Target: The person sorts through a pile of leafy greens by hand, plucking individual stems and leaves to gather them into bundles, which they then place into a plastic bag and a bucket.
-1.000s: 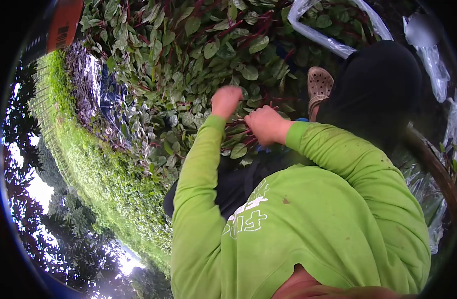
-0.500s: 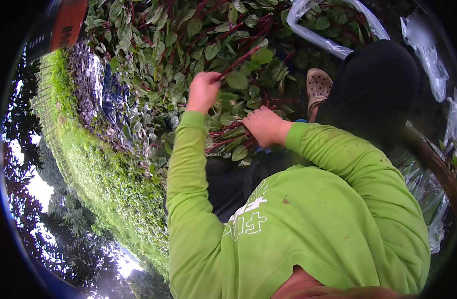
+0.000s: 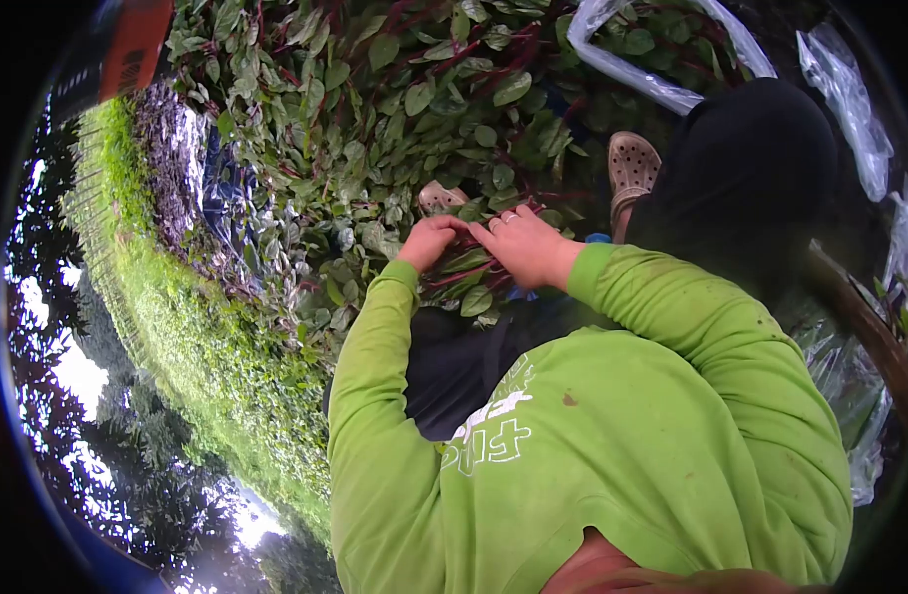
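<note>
- The right hand (image 3: 529, 249) was closed around a bunch of red-stemmed greens (image 3: 469, 269), its fingers grasping the stems; 1 of them wore a ring (image 3: 510, 217).
- The left hand (image 3: 429, 243) was at the near-left side of the right, its fingers bent and their tips at the stems just beside the right fingertips; whether they gripped any stem could not be told.
- The bunch lay low in front of the body, leaves toward the left, above the dark trousers (image 3: 454, 386).
- Beyond both hands spread a heap of leafy stems (image 3: 375, 129).
- 2 tan clogs showed: the left clog (image 3: 441, 196) partly covered by leaves, the right clog (image 3: 633, 166) beside the bent right knee.
- Clear plastic (image 3: 845, 109) and a brown stick (image 3: 865, 337) lay at the far right.
- Both arms wore a bright green long-sleeved top (image 3: 622, 445).
</note>
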### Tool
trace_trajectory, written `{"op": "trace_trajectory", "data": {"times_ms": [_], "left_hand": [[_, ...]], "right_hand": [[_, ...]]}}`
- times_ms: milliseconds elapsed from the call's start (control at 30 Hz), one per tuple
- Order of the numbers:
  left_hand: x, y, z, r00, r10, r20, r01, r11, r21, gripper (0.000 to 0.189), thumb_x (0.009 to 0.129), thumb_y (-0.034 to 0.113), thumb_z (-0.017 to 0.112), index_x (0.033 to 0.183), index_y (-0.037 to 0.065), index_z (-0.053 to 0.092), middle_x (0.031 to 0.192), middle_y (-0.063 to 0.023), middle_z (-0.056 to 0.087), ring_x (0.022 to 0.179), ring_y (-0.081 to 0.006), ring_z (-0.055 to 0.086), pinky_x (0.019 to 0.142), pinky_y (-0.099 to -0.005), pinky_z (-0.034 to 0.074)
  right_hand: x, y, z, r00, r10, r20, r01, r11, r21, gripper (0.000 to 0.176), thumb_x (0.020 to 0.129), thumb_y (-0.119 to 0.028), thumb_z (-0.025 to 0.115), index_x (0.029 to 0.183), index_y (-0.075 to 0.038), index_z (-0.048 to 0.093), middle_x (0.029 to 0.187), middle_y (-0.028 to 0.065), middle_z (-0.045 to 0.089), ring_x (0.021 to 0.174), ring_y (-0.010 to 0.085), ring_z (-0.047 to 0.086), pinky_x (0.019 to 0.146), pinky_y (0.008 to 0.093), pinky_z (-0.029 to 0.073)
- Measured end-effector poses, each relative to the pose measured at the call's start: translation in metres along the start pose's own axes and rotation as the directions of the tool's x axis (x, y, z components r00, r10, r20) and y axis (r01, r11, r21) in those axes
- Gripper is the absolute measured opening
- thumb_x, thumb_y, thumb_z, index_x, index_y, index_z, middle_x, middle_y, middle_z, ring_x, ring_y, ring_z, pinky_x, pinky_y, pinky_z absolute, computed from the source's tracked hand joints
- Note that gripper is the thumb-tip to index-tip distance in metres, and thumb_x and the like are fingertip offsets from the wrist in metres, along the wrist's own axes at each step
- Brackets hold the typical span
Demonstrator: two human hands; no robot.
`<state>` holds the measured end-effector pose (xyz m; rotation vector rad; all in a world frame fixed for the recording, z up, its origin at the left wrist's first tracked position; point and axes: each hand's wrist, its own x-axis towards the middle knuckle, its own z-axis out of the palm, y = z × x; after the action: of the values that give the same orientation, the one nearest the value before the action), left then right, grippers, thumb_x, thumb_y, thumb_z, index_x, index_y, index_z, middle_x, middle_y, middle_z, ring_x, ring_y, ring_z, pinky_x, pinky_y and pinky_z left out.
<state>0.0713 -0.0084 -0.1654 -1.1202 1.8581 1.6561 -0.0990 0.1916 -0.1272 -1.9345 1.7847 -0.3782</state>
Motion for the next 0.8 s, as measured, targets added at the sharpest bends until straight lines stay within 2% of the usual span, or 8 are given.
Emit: {"op": "trace_trajectory", "data": {"times_ms": [100, 200, 333, 400, 467, 533, 667, 800], "left_hand": [[-0.008, -0.003, -0.006, 0.993, -0.056, 0.106, 0.085, 0.950, -0.302, 0.037, 0.086, 0.010, 0.052, 0.113, -0.002, 0.074, 0.113, -0.0076, 0.076, 0.105, -0.0191, 0.068, 0.097, -0.0330, 0.051], [-0.012, 0.002, -0.004, 0.981, -0.107, 0.163, 0.133, 0.978, -0.158, 0.038, 0.086, 0.012, 0.052, 0.113, 0.000, 0.075, 0.109, -0.0088, 0.076, 0.103, -0.0201, 0.068, 0.098, -0.0331, 0.051], [0.003, 0.012, -0.003, 0.956, -0.026, 0.291, -0.037, 0.977, 0.211, 0.033, 0.089, 0.015, 0.054, 0.110, 0.000, 0.075, 0.109, -0.0114, 0.075, 0.104, -0.0225, 0.068, 0.093, -0.0356, 0.053], [0.021, 0.045, 0.006, 0.928, -0.102, 0.359, -0.161, 0.760, 0.630, 0.031, 0.092, 0.021, 0.056, 0.105, 0.000, 0.074, 0.108, -0.0133, 0.075, 0.105, -0.0256, 0.069, 0.089, -0.0377, 0.054], [0.069, 0.015, 0.025, 0.787, 0.504, 0.357, -0.487, 0.150, 0.861, 0.039, 0.091, 0.038, 0.065, 0.099, 0.000, 0.070, 0.106, -0.0154, 0.072, 0.100, -0.0312, 0.070, 0.084, -0.0415, 0.055], [0.070, 0.083, 0.074, 0.939, 0.289, -0.185, -0.060, 0.669, 0.741, 0.056, 0.083, 0.051, 0.075, 0.106, 0.001, 0.065, 0.108, -0.0175, 0.071, 0.101, -0.0358, 0.070, 0.086, -0.0432, 0.056], [0.098, 0.099, 0.104, 0.933, 0.180, -0.312, 0.169, 0.546, 0.820, 0.070, 0.077, 0.050, 0.078, 0.121, 0.000, 0.057, 0.112, -0.0207, 0.069, 0.103, -0.0370, 0.071, 0.089, -0.0451, 0.057], [0.087, 0.096, 0.079, 0.923, 0.207, -0.323, 0.128, 0.628, 0.768, 0.067, 0.075, 0.038, 0.078, 0.124, -0.003, 0.055, 0.111, -0.0210, 0.072, 0.099, -0.0352, 0.072, 0.085, -0.0446, 0.058]], "right_hand": [[-0.002, -0.005, -0.004, 0.998, 0.043, 0.035, -0.043, 0.999, -0.009, 0.077, 0.068, -0.028, 0.087, 0.131, 0.001, 0.055, 0.118, 0.0146, 0.066, 0.114, 0.0319, 0.063, 0.093, 0.0451, 0.046], [-0.002, -0.006, -0.004, 0.998, 0.026, -0.057, -0.030, 0.997, -0.065, 0.072, 0.070, -0.026, 0.085, 0.131, 0.000, 0.055, 0.118, 0.0156, 0.066, 0.113, 0.0324, 0.063, 0.093, 0.0459, 0.046], [0.004, -0.005, -0.006, 0.930, 0.118, 0.347, -0.180, 0.972, 0.154, 0.061, 0.072, -0.026, 0.082, 0.124, -0.002, 0.059, 0.116, 0.0157, 0.067, 0.110, 0.0321, 0.065, 0.094, 0.0466, 0.044], [0.004, -0.004, -0.008, 0.937, 0.097, 0.337, -0.138, 0.985, 0.100, 0.061, 0.073, -0.028, 0.081, 0.123, -0.003, 0.059, 0.114, 0.0153, 0.068, 0.108, 0.0316, 0.065, 0.094, 0.0467, 0.044], [0.005, -0.007, -0.004, 0.949, 0.080, 0.306, -0.100, 0.994, 0.052, 0.060, 0.074, -0.032, 0.080, 0.122, -0.004, 0.060, 0.112, 0.0150, 0.068, 0.107, 0.0309, 0.066, 0.095, 0.0464, 0.043], [0.003, -0.008, 0.004, 0.964, 0.088, 0.253, -0.091, 0.996, 0.000, 0.059, 0.075, -0.035, 0.079, 0.122, -0.004, 0.062, 0.112, 0.0147, 0.069, 0.107, 0.0299, 0.066, 0.095, 0.0459, 0.043], [0.007, -0.005, -0.008, 0.871, 0.028, 0.490, -0.023, 1.000, -0.015, 0.051, 0.067, -0.028, 0.078, 0.111, -0.005, 0.069, 0.106, 0.0156, 0.068, 0.099, 0.0306, 0.066, 0.089, 0.0447, 0.044], [0.004, -0.005, 0.000, 0.949, 0.037, 0.313, -0.029, 0.999, -0.030, 0.060, 0.067, -0.030, 0.080, 0.120, -0.005, 0.065, 0.108, 0.0155, 0.068, 0.102, 0.0308, 0.065, 0.092, 0.0447, 0.043]]}}
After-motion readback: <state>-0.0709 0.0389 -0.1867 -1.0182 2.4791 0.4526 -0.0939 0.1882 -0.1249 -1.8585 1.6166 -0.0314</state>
